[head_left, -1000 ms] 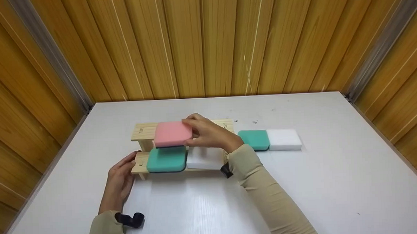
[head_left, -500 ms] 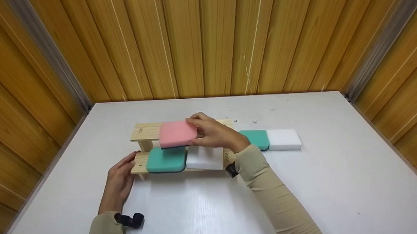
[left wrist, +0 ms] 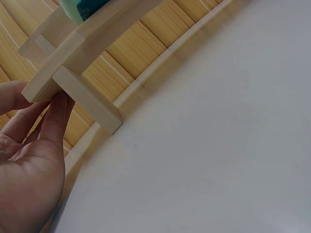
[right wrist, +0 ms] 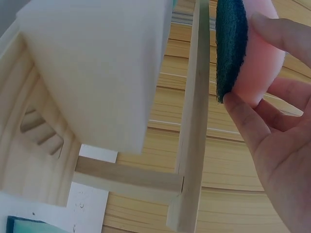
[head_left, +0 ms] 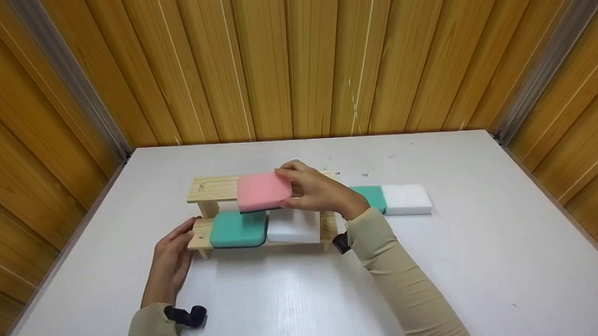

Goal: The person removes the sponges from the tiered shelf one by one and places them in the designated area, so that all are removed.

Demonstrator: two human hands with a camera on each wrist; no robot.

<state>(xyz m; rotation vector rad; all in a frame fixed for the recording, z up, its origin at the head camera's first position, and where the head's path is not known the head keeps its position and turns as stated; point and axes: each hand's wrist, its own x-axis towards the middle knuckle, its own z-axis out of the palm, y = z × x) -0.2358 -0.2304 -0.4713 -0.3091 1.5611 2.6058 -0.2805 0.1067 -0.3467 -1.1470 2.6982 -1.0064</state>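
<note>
My right hand pinches a pink sponge by its right edge, thumb and fingers on opposite sides. A dark scouring layer covers the sponge's underside; in the right wrist view a narrow gap shows between it and the upper board. Below stands a two-step wooden rack. On its lower step a green sponge lies left of a white sponge. At the rack's left end my left hand grips the lower board, its fingers reaching beneath.
Right of the rack, another green sponge touches another white sponge on the white table. My right wrist partly covers that green one. Wood-patterned panels rise behind the table and along both sides.
The right hand has carried the pink sponge a little to the right along the upper step. My left hand and the rack have kept their places.
</note>
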